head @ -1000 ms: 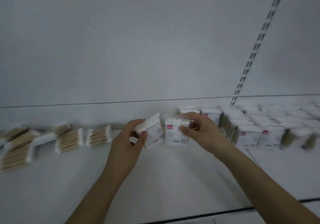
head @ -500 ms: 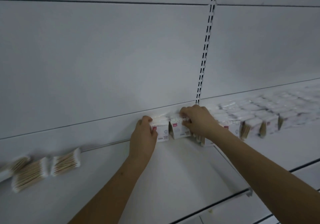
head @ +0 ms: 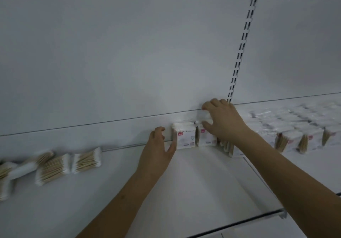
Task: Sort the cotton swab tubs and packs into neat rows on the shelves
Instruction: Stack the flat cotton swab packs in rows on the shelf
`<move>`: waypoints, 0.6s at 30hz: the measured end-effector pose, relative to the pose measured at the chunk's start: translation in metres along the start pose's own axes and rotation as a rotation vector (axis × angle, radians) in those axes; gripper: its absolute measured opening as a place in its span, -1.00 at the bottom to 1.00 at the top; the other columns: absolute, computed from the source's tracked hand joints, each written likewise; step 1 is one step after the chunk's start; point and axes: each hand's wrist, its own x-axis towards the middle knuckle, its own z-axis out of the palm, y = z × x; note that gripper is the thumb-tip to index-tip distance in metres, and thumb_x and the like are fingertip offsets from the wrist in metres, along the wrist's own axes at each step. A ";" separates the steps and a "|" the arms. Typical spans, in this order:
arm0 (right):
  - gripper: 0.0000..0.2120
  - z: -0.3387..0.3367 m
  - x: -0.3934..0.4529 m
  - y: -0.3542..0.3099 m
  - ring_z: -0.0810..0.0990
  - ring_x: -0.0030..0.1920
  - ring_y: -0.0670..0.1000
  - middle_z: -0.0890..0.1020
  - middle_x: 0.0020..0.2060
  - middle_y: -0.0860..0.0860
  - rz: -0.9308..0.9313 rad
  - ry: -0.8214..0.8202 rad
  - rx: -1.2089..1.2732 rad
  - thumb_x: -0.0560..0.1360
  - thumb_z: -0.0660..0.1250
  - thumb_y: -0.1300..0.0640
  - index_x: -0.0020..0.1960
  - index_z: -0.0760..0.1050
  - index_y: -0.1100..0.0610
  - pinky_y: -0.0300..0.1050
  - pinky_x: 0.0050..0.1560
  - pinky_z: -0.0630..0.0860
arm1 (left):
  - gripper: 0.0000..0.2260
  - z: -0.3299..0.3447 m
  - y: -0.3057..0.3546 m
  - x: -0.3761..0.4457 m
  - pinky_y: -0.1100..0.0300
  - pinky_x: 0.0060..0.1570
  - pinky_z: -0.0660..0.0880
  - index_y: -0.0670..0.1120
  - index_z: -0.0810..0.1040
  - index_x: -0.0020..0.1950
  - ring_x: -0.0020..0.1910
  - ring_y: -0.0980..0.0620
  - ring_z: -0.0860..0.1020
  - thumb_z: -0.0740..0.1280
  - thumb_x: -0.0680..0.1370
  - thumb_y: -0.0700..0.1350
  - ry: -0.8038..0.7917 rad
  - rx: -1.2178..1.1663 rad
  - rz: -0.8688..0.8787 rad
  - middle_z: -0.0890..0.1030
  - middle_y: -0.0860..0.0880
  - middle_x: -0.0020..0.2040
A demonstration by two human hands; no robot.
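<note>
Two swab packs stand upright side by side at the back of the white shelf, centre of the head view, against the back panel. Left pack shows its label face with a red mark in the upper corner; right pack touches it or sits just beside it, partly covered by the right hand. Right hand comes in from lower right, fingers spread and loosely bent over the top and front of the right pack, thumb low on its face; grip reads open, resting on the pack, not curled round it. Left hand comes in from bottom centre, fingers relaxed, thumb touching or just beside the left pack's lower left edge; grip open, holding nothing.

Right of the hands, mid right of frame, a dense row of more packs runs along the shelf to the frame edge, blurred. Lower left of frame, loose flat packs of wooden-stick swabs lie in an uneven line near the back edge, well apart from the hands, also blurred. Slotted upright strip runs up the panel above the right hand.
</note>
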 end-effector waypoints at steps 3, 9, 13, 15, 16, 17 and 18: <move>-0.59 -0.004 0.011 -0.042 0.47 0.16 0.13 0.51 0.18 0.06 -0.080 0.246 0.243 0.51 0.35 -0.02 0.30 0.45 0.12 0.04 0.14 0.42 | -0.55 -0.020 -0.009 -0.030 0.25 0.07 0.41 0.00 0.32 0.44 0.18 0.05 0.51 0.35 0.59 0.02 0.000 0.068 -0.003 0.45 0.00 0.26; -0.60 0.014 0.027 -0.157 0.46 0.19 0.02 0.49 0.23 0.02 -0.290 0.349 0.600 0.58 0.28 -0.02 0.35 0.43 0.14 -0.12 0.16 0.44 | -0.60 -0.069 -0.040 -0.076 0.36 0.12 0.29 0.02 0.39 0.42 0.29 0.09 0.39 0.33 0.59 0.03 0.076 0.209 -0.077 0.41 0.05 0.31; -0.59 0.027 0.032 -0.220 0.42 0.22 0.00 0.46 0.26 0.00 -0.376 0.287 0.709 0.60 0.27 -0.03 0.38 0.40 0.12 -0.15 0.14 0.42 | -0.65 -0.099 -0.066 -0.114 0.35 0.12 0.30 0.05 0.44 0.37 0.23 0.14 0.35 0.31 0.60 0.05 0.144 0.274 -0.167 0.39 0.10 0.29; -0.58 0.034 0.033 -0.245 0.42 0.23 -0.01 0.45 0.27 0.00 -0.429 0.247 0.732 0.60 0.26 -0.03 0.40 0.39 0.11 -0.16 0.16 0.40 | -0.67 -0.111 -0.076 -0.132 0.33 0.17 0.31 0.05 0.46 0.35 0.23 0.12 0.36 0.32 0.60 0.04 0.182 0.284 -0.212 0.40 0.10 0.27; -0.58 0.038 0.034 -0.255 0.42 0.24 -0.01 0.46 0.27 0.00 -0.455 0.228 0.734 0.60 0.27 -0.03 0.40 0.39 0.11 -0.16 0.17 0.40 | -0.68 -0.117 -0.081 -0.138 0.32 0.19 0.32 0.04 0.48 0.34 0.23 0.11 0.37 0.32 0.60 0.03 0.206 0.286 -0.234 0.41 0.10 0.27; -0.58 0.043 0.035 -0.264 0.43 0.24 0.00 0.46 0.27 0.00 -0.477 0.204 0.731 0.60 0.28 -0.02 0.40 0.39 0.11 -0.13 0.18 0.41 | -0.69 -0.123 -0.085 -0.143 0.29 0.21 0.34 0.03 0.49 0.33 0.23 0.09 0.38 0.33 0.59 0.02 0.233 0.295 -0.254 0.42 0.09 0.26; -0.57 0.049 0.035 -0.271 0.44 0.23 0.01 0.47 0.28 0.01 -0.494 0.168 0.721 0.59 0.29 -0.01 0.40 0.39 0.11 -0.10 0.17 0.43 | -0.69 -0.129 -0.090 -0.146 0.27 0.21 0.36 0.02 0.50 0.32 0.22 0.07 0.39 0.34 0.59 0.01 0.260 0.310 -0.272 0.43 0.07 0.26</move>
